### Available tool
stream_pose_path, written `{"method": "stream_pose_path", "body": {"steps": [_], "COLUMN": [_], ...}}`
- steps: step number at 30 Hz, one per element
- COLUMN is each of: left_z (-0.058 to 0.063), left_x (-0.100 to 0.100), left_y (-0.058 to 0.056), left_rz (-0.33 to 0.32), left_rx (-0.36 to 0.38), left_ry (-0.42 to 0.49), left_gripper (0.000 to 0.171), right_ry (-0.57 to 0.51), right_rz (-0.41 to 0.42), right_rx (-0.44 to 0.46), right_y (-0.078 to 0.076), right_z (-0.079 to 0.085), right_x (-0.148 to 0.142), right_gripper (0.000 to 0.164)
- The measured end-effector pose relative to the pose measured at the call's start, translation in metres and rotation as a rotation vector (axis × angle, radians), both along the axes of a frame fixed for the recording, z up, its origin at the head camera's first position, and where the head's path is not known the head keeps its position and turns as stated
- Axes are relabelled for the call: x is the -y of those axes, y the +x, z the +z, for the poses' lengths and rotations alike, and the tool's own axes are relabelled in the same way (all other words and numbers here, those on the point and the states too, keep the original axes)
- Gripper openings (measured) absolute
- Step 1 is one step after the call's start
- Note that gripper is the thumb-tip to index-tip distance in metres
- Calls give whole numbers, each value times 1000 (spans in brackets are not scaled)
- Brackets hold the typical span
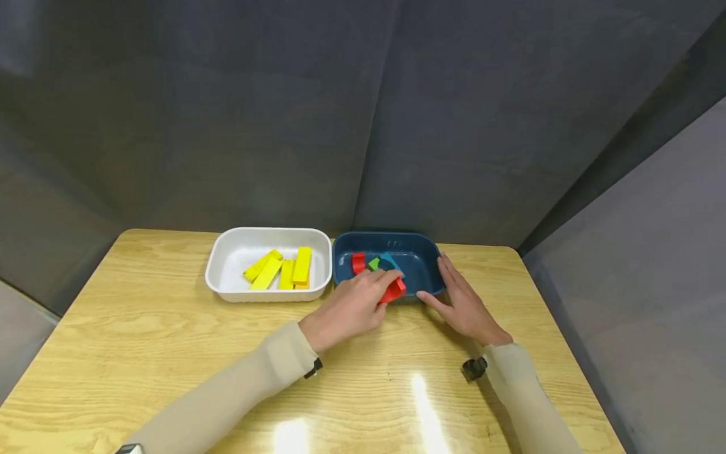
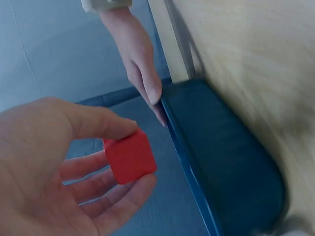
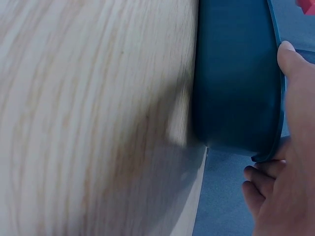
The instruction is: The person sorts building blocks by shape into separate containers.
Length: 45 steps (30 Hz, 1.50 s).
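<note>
My left hand is over the near edge of the dark blue container, pinching a red block between thumb and fingers. Seen from the left wrist, that red block shows a square face and sits clear of the container's outer wall. At the container's near right corner, my right hand holds the rim, thumb on the front edge and fingers along the right side. Inside lie another red block, a green block and a blue block, partly hidden by my left hand.
To the left, almost touching the blue container, stands a white container with several yellow blocks. Both are near the back edge of the wooden table. A dark grey curtain hangs behind the table.
</note>
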<state>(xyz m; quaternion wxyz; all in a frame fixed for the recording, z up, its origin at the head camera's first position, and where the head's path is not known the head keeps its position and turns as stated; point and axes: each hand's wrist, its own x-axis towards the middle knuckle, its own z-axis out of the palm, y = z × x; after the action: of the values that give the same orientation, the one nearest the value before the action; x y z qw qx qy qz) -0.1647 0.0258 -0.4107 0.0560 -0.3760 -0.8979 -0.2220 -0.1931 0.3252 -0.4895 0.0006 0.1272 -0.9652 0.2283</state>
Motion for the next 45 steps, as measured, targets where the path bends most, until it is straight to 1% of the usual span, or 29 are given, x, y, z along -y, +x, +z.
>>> {"method": "stream_pose_path", "body": {"steps": [4, 7, 13, 17, 20, 24, 28, 33, 36, 41, 45], "left_z": [2, 3, 5, 3, 2, -1, -3, -4, -4, -5, -6], "left_x": [7, 12, 20, 24, 26, 29, 34, 36, 36, 34, 32], "left_y": [-9, -16, -29, -37, -43, -50, -54, -57, -58, -58, -59], "left_rz": [21, 38, 69, 83, 87, 83, 66, 41, 36, 50, 46], "left_rx": [-6, 12, 63, 115, 151, 176, 165, 139, 144, 169, 169], "left_ry": [-5, -12, -32, -62, -87, -108, -117, -131, -142, -172, -187], "left_gripper": [57, 57, 59, 63, 67, 73, 73, 72, 73, 73, 73], "right_ry": [-5, -7, -3, 6, 6, -1, -6, -7, -4, -6, -13], "right_rz": [-1, -6, -18, -26, -26, -23, -20, -18, -16, -10, -9], "right_rx": [10, 15, 26, 32, 31, 28, 30, 33, 27, 23, 26], "right_y": [2, 2, 2, 2, 3, 2, 3, 3, 2, 2, 3], "right_z": [1, 2, 2, 2, 2, 2, 2, 2, 2, 1, 1], "right_x": [0, 0, 0, 1, 1, 0, 1, 0, 0, 0, 0], "right_gripper": [106, 105, 105, 106, 106, 105, 105, 106, 106, 105, 105]}}
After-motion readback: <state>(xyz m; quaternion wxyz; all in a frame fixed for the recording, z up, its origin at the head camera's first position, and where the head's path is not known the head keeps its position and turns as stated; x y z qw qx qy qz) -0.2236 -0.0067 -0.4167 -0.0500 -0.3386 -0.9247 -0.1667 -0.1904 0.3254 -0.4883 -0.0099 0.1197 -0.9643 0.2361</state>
